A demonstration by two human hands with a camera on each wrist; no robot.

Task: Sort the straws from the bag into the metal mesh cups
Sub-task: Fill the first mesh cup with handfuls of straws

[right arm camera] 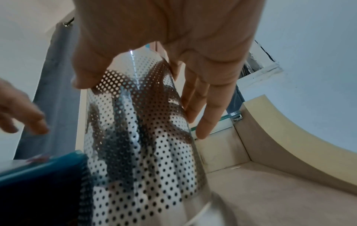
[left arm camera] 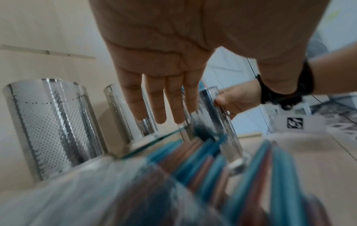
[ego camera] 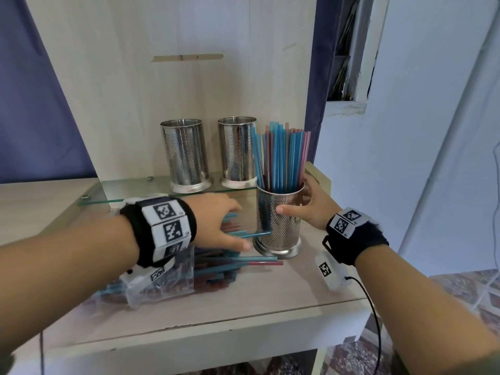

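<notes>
Nearest, at seven o'clock, the bag [ego camera: 162, 288] of straws [ego camera: 238, 262] lies blurred under the released left hand [ego camera: 216, 223]. At three, the right hand [ego camera: 311, 209] grasps the filled cup [ego camera: 278, 226]; its far fingers are hidden. Beyond, at twelve, stand two cups [ego camera: 186, 155].

Filled cup [ego camera: 278, 223]: perforated steel cylinder on a flared base, upright on the wooden desk, packed with blue and pink straws [ego camera: 280, 155] standing on end and fanning above the rim
Empty cups: two matching perforated cylinders, left one [ego camera: 186, 155] and right one [ego camera: 237, 152], upright side by side on the glass shelf behind
Bag [ego camera: 162, 282]: clear plastic, lying flat on the desk left of the filled cup, its mouth toward the cup
Loose straws [ego camera: 238, 259]: blue and pink, lying flat, spilling from the bag's mouth toward the filled cup's base
</notes>
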